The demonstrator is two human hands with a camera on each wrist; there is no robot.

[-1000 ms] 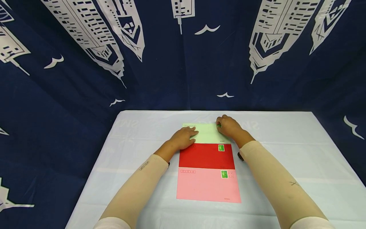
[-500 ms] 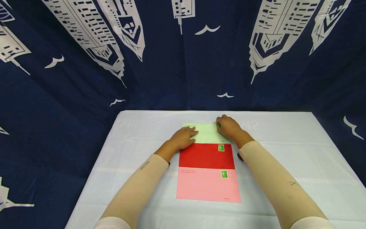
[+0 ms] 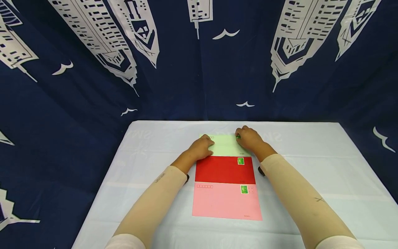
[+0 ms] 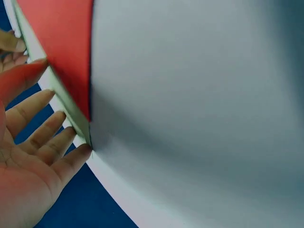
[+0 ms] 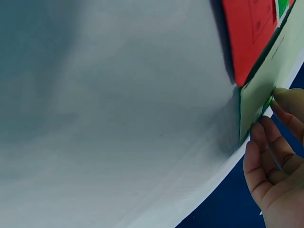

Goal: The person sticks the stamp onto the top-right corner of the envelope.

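Observation:
A light green envelope (image 3: pixel 225 146) lies at the far end of a column of three on the table. My left hand (image 3: pixel 200 148) is at its left end, fingers spread, fingertips at the paper; the left wrist view shows those fingers (image 4: pixel 59 128) along the envelope's edge. With thumb and finger, my right hand (image 3: pixel 248 137) pinches a small green stamp (image 3: pixel 238 137) at the upper right corner, partly covered by the fingers. Closer in, a red envelope (image 3: pixel 224 171) and a pink envelope (image 3: pixel 225 204) each bear a green stamp near the upper right.
The envelopes lie on a white cloth-covered table (image 3: pixel 149 207). Its far edge runs just past the green envelope. Behind hangs a dark blue curtain (image 3: pixel 174 86) printed with white buildings and birds.
My left hand has shifted slightly up and drawn its fingers in, covering more of the green envelope's upper left corner. The right hand stays nearly still at the stamp.

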